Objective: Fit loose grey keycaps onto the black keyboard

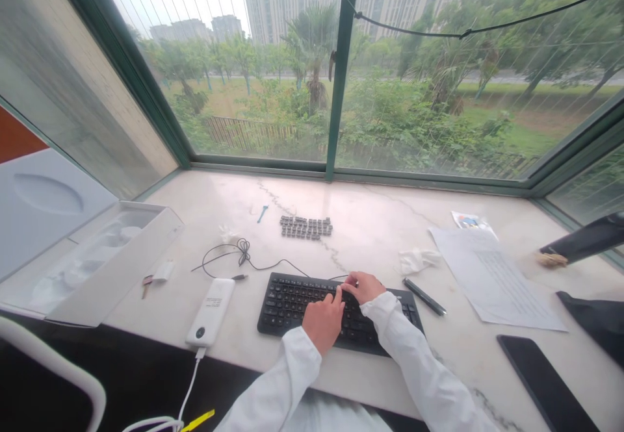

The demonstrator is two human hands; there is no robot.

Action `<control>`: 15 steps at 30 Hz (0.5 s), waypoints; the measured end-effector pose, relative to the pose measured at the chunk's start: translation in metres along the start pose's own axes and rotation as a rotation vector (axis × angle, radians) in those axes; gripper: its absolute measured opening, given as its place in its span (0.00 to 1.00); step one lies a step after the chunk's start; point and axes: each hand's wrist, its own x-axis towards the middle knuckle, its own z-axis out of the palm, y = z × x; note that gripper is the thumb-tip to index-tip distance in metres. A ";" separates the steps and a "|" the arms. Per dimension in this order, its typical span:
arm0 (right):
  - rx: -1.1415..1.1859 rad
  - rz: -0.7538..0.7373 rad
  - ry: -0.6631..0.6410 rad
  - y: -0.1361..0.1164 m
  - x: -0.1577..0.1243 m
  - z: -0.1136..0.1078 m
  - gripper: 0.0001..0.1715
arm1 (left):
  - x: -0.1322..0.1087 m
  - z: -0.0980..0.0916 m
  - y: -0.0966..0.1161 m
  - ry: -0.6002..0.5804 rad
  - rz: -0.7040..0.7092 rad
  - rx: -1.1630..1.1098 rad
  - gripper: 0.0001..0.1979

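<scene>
A black keyboard (287, 306) lies on the pale marble surface, with its cable running off the back edge. My left hand (324, 321) rests over its middle keys, index finger stretched toward the fingertips of my right hand. Closed in a pinch just above the upper rows is my right hand (359, 287); whatever is between its fingertips is hidden. Behind the keyboard, several small dark keycaps (306, 227) stand in neat rows. A small blue tool (262, 214) lies to the left of them.
Left are a white power bank (210, 312), a coiled black cable (242, 250) and an open white box (112, 256). Right are a black pen (424, 297), crumpled tissue (418, 260), a paper sheet (492, 282) and a black phone (546, 383). Windows (336, 75) stand behind.
</scene>
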 end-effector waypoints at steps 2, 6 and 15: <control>0.020 -0.002 0.008 0.002 0.001 0.002 0.09 | -0.002 0.002 0.000 0.004 0.015 0.020 0.23; 0.072 -0.043 -0.020 0.010 0.006 0.005 0.08 | -0.004 0.007 0.002 0.011 0.021 0.064 0.23; 0.062 -0.082 -0.067 0.015 0.014 0.005 0.06 | 0.001 0.013 0.017 0.017 0.018 0.107 0.22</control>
